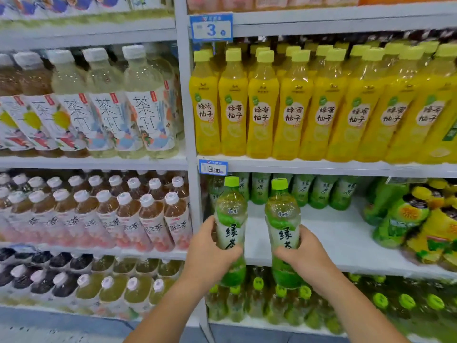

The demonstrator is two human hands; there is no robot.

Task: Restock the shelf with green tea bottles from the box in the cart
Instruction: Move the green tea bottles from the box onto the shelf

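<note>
Head view: the left hand (210,253) grips one green tea bottle, the left bottle (231,219). Its fingers (210,225) curl round the label from the side and the thumb lies across the front. The right hand (306,258) grips the right bottle (283,219) the same way, thumb across the label. Both bottles are upright, side by side but not touching, held in the air just in front of the shelf (333,238), near its left end. Their bases hang below the shelf's front edge, and their caps sit just under the price tag (213,167) above the shelf. A back row (319,191) of green tea bottles stands at the rear of the shelf. Green and yellow packs (420,219) lie piled at the shelf's right end. Yellow bottles (262,107) fill the level above the shelf, and green-capped bottles (282,300) the level below it.
</note>
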